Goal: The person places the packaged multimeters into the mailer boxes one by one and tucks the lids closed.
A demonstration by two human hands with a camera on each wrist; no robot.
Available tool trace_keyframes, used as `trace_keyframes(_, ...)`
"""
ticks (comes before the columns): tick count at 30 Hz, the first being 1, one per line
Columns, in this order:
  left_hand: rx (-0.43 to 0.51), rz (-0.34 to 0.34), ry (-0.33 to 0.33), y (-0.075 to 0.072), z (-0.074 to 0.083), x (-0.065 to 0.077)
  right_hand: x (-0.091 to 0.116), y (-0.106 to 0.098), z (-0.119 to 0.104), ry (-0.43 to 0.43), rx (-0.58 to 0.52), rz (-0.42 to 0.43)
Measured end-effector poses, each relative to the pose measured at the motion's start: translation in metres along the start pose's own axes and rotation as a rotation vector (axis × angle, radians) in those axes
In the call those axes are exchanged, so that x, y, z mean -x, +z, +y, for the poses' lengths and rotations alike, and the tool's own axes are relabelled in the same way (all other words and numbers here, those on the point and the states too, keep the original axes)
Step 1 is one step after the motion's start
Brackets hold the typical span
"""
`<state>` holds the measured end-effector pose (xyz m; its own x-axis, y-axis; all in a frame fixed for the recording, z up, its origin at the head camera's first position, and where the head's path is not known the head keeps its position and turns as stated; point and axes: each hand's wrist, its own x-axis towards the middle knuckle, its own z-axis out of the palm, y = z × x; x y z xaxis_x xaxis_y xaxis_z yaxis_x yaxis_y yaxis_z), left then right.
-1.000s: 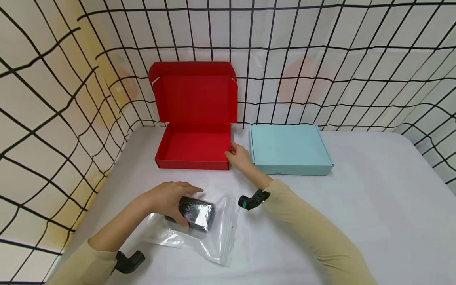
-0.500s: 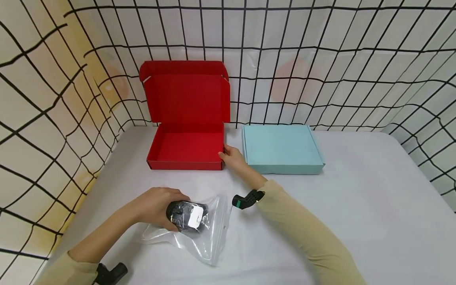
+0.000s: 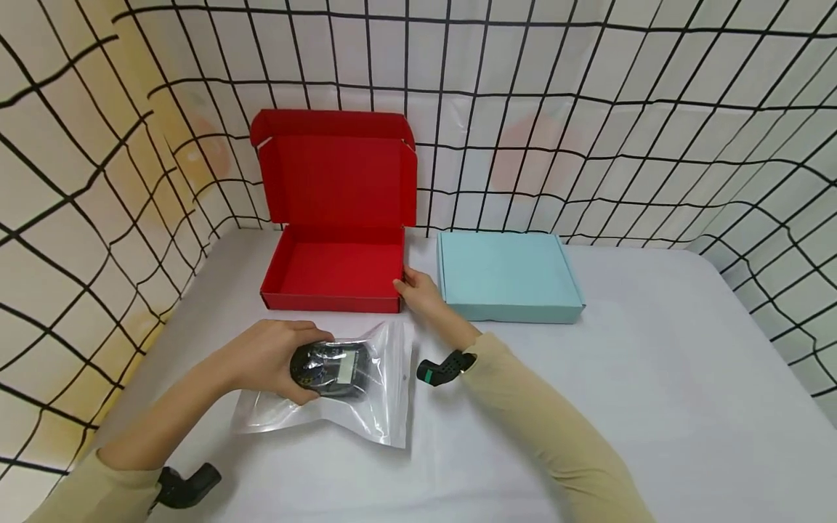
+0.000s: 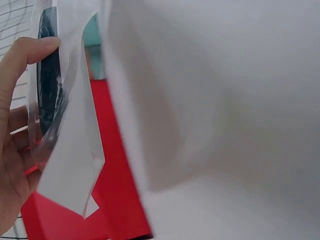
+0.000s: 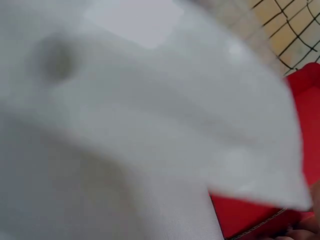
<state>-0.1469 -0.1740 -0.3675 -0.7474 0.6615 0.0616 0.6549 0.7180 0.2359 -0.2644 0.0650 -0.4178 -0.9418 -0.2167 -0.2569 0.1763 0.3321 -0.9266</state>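
The bagged device (image 3: 336, 369) is gripped wide by the left hand (image 3: 269, 356).

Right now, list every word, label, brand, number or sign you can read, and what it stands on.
No text can be read in any view.
Dark item: any markings are lost in glare.
Clear bag: no legible print.
Red box and light blue box: no lettering on visible faces.

The left hand (image 3: 277, 359) grips, thumb (image 3: 299, 394) on the near side, fingers (image 3: 310, 333) on the far side, its bare forearm (image 3: 176, 410) running back leftward. Beyond and right of that grip, the right hand (image 3: 423, 296) pinches, its sleeved arm (image 3: 539, 407) slanting back rightward.
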Motion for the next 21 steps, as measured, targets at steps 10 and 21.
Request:
trace_keyframes(10,-0.042,0.021,-0.085,-0.039,-0.009,-0.017,-0.079,-0.003,0.085,-0.207,-0.056,-0.031)
trace_keyframes(21,-0.085,0.003,-0.151,-0.073,-0.042,-0.042,-0.005,0.002,0.002,-0.081,0.038,0.002)
